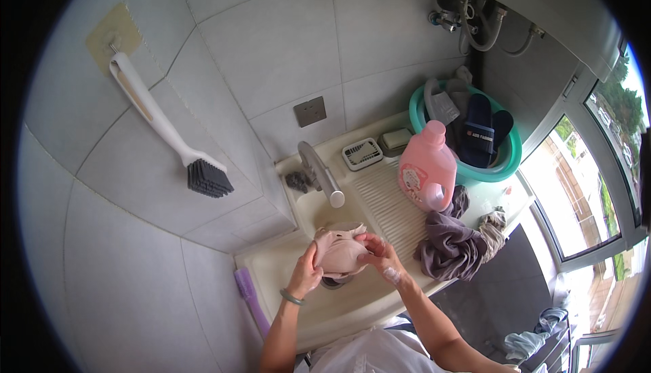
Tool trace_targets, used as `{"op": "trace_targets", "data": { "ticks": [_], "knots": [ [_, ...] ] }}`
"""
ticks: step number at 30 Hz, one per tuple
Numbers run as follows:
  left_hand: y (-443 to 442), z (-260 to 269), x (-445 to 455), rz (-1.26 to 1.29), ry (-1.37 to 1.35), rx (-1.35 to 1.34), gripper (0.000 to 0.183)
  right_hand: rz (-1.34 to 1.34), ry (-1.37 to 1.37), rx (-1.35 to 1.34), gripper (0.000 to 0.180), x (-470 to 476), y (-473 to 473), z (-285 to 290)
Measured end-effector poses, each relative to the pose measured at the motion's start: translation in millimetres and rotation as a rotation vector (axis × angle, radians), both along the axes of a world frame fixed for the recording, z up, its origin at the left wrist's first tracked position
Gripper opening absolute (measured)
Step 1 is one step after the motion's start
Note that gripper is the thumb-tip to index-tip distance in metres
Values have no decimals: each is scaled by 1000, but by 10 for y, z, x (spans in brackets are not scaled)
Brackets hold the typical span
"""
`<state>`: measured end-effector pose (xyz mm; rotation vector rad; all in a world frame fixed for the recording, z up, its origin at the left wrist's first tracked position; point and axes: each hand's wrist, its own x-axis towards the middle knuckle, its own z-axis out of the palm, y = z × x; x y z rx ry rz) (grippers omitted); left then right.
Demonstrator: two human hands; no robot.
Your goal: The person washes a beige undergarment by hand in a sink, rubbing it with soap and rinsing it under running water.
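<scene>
A pale pink piece of fabric is stretched between both hands above the basin of a cream laundry sink. My left hand, with a greenish bangle at the wrist, grips its left edge. At its right side, my right hand pinches the cloth between thumb and fingers; white suds cling to this hand and wrist. Just beyond the cloth, a metal faucet stands over the sink. The drain shows partly beneath the fabric.
Right of the basin, a ribbed washboard adjoins a pink detergent bottle and wet dark clothing. Behind are soap dishes and a green tub holding slippers. A white-handled brush hangs on the left wall; a purple brush lies beside the sink.
</scene>
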<state>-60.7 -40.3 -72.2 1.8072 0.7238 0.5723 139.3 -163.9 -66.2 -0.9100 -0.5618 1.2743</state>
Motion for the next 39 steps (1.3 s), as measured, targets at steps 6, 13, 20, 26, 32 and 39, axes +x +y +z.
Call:
{"op": "trace_targets", "data": {
  "ticks": [6, 13, 20, 26, 32, 39],
  "knots": [
    [1, 514, 176, -63, -164, 224, 83, 51, -73, 1, 37, 26, 59, 132],
    [115, 352, 413, -264, 257, 176, 57, -38, -336, -16, 31, 45, 176, -13],
    [-303, 334, 654, -107, 131, 475, 70, -103, 616, -362, 60, -313, 104, -127],
    [-772, -42, 694, -253, 149, 885, 35, 106, 778, 77, 45, -224, 224, -635],
    [-236, -160, 786, 164, 325, 341, 16, -336, 665, -298, 21, -765, 304, -777],
    [-345, -393, 906, 322, 440, 454, 32, -204, 358, 93, 21, -678, 260, -1584]
  ]
}}
